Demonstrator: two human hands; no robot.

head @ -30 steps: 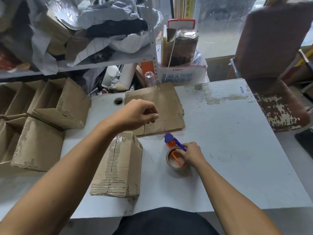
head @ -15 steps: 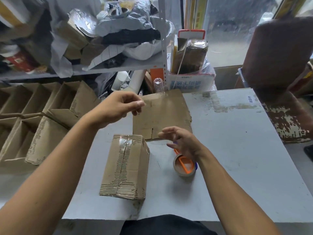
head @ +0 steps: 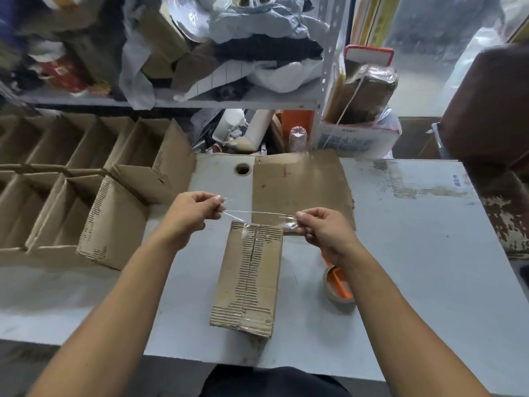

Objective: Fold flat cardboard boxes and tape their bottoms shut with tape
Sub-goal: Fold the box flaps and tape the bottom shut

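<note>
A folded cardboard box (head: 249, 279) lies bottom-up on the grey table (head: 415, 253), its centre seam taped. My left hand (head: 194, 214) pinches one end of a clear tape strip (head: 257, 214). My right hand (head: 323, 227) pinches the other end. The strip is stretched between them just above the box's far edge. A tape roll in an orange dispenser (head: 337, 287) rests on the table under my right forearm. A flat cardboard sheet (head: 300, 184) lies beyond the box.
Several assembled open boxes (head: 94, 181) stand in rows at the left. A cluttered shelf (head: 200, 53) rises behind the table, with a white carton (head: 357, 141) beside it. A worn brown chair (head: 492, 110) stands at the right. A round hole (head: 242, 169) pierces the tabletop.
My right hand left the tape dispenser and took the free end of the strip. Both hands now stretch the strip over the box's far edge.
</note>
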